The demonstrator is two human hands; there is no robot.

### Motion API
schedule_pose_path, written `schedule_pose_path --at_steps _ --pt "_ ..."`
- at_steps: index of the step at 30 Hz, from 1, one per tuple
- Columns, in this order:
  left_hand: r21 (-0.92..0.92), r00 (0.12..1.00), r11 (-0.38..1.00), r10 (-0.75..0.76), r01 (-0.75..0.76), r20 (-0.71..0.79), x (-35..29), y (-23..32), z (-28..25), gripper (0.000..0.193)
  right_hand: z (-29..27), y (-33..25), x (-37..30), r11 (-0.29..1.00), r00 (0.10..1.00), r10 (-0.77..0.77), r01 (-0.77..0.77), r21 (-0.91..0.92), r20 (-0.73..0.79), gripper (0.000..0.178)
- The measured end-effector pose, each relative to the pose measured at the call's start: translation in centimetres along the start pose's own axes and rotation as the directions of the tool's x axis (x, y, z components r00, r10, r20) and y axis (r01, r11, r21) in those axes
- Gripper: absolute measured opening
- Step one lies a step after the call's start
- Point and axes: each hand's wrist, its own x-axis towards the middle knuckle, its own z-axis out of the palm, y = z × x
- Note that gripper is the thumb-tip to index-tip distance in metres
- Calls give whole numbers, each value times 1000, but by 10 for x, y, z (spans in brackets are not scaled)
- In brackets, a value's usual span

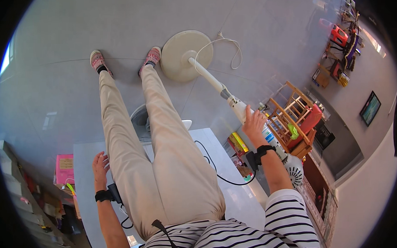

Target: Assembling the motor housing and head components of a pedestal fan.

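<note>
A floor-standing fan's stand rises from its round beige base [174, 57] on the floor. Its pale pole [211, 80] leans up to a white neck [237, 108] with a grey collar below. My right hand [254, 125] is closed round the top of that neck, one finger stretched along it. Past my right wrist, a white slotted motor housing [294, 170] shows; the forearm hides how it joins the neck. My left hand [100, 168] hangs beside my left thigh with loosely curled, parted fingers and nothing in it.
A white cord [240, 53] with a plug lies by the base. A dark round fan cage [140, 122] is partly behind my legs, near a white table [204, 135]. Wooden stools [291, 105] and boxes [239, 145] stand right; a pink box [65, 167] is left.
</note>
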Motion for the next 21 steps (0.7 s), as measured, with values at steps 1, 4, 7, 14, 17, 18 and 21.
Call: schedule_pose_path --at_steps 1,4,7,14,17,18,21 --pt "2 1000 1000 3 -3 -2 0 0 -1 42 -5 2 2 999 998 -2 -1 53 65 73" --pt "-1 1000 1000 3 -3 0 2 -1 -2 42 -8 25 22 931 936 -50 -82 356 348 73" --pt "0 1000 1000 -3 3 -7 2 -2 -2 42 -33 26 31 695 741 -175 -373 615 648 73" --pt "32 1000 999 -7 8 -16 -2 5 3 44 -23 35 42 620 646 -231 -478 622 728 69" --pt "20 1000 1000 10 -10 -4 -4 5 5 44 -16 36 37 768 792 -205 -234 597 574 71" --pt "19 1000 1000 10 -10 -8 -5 5 3 44 -19 28 35 767 792 -209 -231 598 573 71" --pt "3 1000 1000 13 -13 -7 -5 5 1 45 -24 6 20 969 854 6 -135 210 520 80"
